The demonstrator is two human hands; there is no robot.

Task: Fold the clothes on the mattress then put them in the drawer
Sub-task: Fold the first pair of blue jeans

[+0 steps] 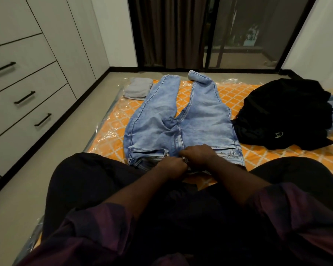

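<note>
Hands work at the near edge of the mattress (261, 160). The left hand (172, 166) and right hand (198, 153) sit close together, fingers curled and gripping the waistband of the jeans (181, 116). The jeans are light blue faded denim, lying flat, legs spread and pointing away, with the far right cuff turned over. A heaped black garment (283, 112) lies to the right. Its pale round emblem (279, 134) is too small to read. A folded grey cloth (137, 89) lies beside the far left leg. Drawers (27, 104) with black bar handles line the left wall.
</note>
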